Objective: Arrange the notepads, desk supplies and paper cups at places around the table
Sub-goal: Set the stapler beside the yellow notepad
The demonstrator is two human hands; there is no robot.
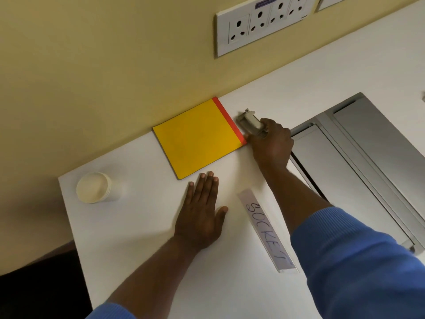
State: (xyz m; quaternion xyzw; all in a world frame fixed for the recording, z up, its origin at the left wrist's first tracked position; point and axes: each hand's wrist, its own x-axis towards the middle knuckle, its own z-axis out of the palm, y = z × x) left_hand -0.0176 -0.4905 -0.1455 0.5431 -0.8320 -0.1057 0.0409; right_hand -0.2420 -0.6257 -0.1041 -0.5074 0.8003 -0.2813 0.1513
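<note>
A yellow notepad (199,138) with a red spine strip lies flat on the white table (142,238), against the wall. Just right of its spine sits a grey stapler (249,122); my right hand (271,143) grips its near end, fingers curled round it. My left hand (201,214) rests flat on the table, fingers straight, just below the notepad's near corner and not touching it. A white paper cup (94,187) stands upright near the table's left corner.
A paper label reading "SOCKET" (266,231) lies on the table between my arms. A grey metal cable hatch (358,162) is set into the table on the right. A white socket panel (262,24) is on the yellow wall. The table's left edge is close to the cup.
</note>
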